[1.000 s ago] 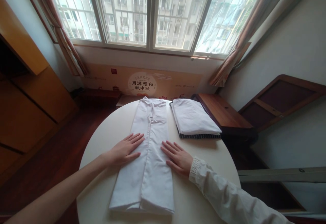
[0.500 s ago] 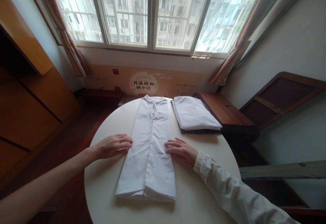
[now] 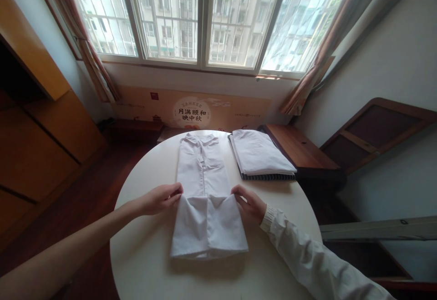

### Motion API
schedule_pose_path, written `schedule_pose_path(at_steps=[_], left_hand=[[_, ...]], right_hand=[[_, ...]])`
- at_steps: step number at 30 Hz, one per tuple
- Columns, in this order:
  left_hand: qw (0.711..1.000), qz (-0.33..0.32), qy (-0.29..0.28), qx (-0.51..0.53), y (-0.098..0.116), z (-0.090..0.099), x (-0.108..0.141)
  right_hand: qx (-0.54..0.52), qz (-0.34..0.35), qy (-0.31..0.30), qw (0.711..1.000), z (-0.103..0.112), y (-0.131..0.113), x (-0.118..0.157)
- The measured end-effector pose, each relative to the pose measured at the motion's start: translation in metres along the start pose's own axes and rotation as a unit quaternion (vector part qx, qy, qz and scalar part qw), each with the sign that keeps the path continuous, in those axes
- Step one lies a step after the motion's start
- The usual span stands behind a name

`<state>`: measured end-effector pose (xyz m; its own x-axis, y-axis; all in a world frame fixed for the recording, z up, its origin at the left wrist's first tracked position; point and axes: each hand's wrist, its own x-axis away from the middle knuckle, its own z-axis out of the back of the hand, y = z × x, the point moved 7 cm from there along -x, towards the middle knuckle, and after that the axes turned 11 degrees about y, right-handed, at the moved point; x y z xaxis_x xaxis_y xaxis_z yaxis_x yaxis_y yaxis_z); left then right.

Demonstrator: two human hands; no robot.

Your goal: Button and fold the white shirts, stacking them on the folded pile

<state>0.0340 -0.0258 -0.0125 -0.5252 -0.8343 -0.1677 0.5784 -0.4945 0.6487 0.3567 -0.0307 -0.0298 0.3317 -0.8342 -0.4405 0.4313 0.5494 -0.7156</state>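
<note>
A white shirt (image 3: 208, 227) lies in a long narrow strip on the round white table (image 3: 136, 250), its collar at the far end. My left hand (image 3: 168, 197) pinches the shirt's left edge about midway along. On the opposite edge, my right hand (image 3: 248, 203) has its fingers closed on the cloth. Between the hands the fabric is raised in a crosswise fold, and the near part hangs down from it onto the table. The near hem is slightly wider than the far part.
Folded clothes (image 3: 261, 152), white on top of dark striped cloth, rest at the table's far right. Beyond them stands a brown wooden desk (image 3: 300, 152). A cardboard box (image 3: 136, 104) lies under the window, and orange cabinets (image 3: 51, 140) are at the left.
Both hands have gone from lying flat at the shirt's sides to gripping its edges. The middle of the shirt is now lifted into a fold, and its near end has shifted right.
</note>
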Motion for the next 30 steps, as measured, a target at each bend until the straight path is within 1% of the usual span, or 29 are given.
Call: schedule_pose_path(at_steps=[2,3,5,6,8,10,12,13,14,16,18,20,22,24,25,26,27,28,29,30], left_hand=[[0.999,0.028,-0.020,0.036,0.006,-0.002,-0.003],[0.999,0.034,-0.018,0.038,0.008,-0.001,-0.005],[1.000,0.021,-0.009,0.021,0.011,0.003,-0.008],[1.000,-0.002,-0.006,0.007,0.014,0.004,-0.009],[0.997,-0.073,-0.004,-0.025,0.021,0.006,-0.010],[0.987,-0.145,-0.001,-0.063,0.027,0.005,-0.008],[0.978,-0.186,-0.002,-0.093,0.030,0.001,-0.006],[0.976,-0.192,-0.004,-0.099,0.029,-0.001,-0.006],[0.978,-0.186,-0.006,-0.097,0.027,-0.002,-0.007],[0.988,-0.140,0.000,-0.071,0.019,-0.002,-0.013],[0.998,-0.063,0.026,-0.011,0.006,0.002,-0.024],[0.994,0.032,0.072,0.071,-0.014,0.007,-0.038],[0.971,0.148,0.113,0.150,-0.041,0.007,-0.051],[0.934,0.264,0.127,0.204,-0.068,0.001,-0.059],[0.917,0.305,0.130,0.219,-0.078,-0.002,-0.061],[0.907,0.326,0.138,0.228,-0.084,-0.003,-0.063],[0.905,0.320,0.155,0.232,-0.087,-0.001,-0.066],[0.913,0.286,0.181,0.227,-0.085,0.004,-0.069],[0.926,0.227,0.211,0.214,-0.079,0.011,-0.072],[0.940,0.154,0.236,0.194,-0.070,0.019,-0.074]], right_hand=[[-0.018,-0.034,0.009,0.999,0.003,0.004,-0.002],[-0.018,-0.035,0.010,0.999,0.004,0.003,-0.003],[-0.002,-0.001,-0.001,1.000,0.007,-0.002,-0.006],[0.008,0.026,-0.017,0.999,0.007,-0.006,-0.006],[0.028,0.085,-0.054,0.994,0.007,-0.014,-0.005],[0.050,0.137,-0.078,0.986,0.008,-0.021,-0.002],[0.072,0.168,-0.090,0.979,0.009,-0.025,-0.001],[0.078,0.174,-0.094,0.977,0.009,-0.026,-0.001],[0.080,0.170,-0.096,0.977,0.009,-0.027,-0.003],[0.069,0.130,-0.079,0.986,0.009,-0.023,-0.012],[0.027,0.054,-0.040,0.997,0.009,-0.015,-0.028],[-0.038,-0.035,0.011,0.999,0.008,-0.002,-0.046],[-0.087,-0.106,0.056,0.989,0.004,0.013,-0.065],[-0.083,-0.153,0.091,0.980,-0.001,0.027,-0.081],[-0.072,-0.165,0.106,0.978,-0.003,0.032,-0.089],[-0.061,-0.167,0.119,0.977,-0.004,0.036,-0.096],[-0.052,-0.156,0.132,0.977,-0.005,0.037,-0.102],[-0.048,-0.134,0.144,0.979,-0.006,0.036,-0.108],[-0.047,-0.101,0.152,0.982,-0.008,0.033,-0.113],[-0.048,-0.067,0.153,0.985,-0.010,0.029,-0.117]])
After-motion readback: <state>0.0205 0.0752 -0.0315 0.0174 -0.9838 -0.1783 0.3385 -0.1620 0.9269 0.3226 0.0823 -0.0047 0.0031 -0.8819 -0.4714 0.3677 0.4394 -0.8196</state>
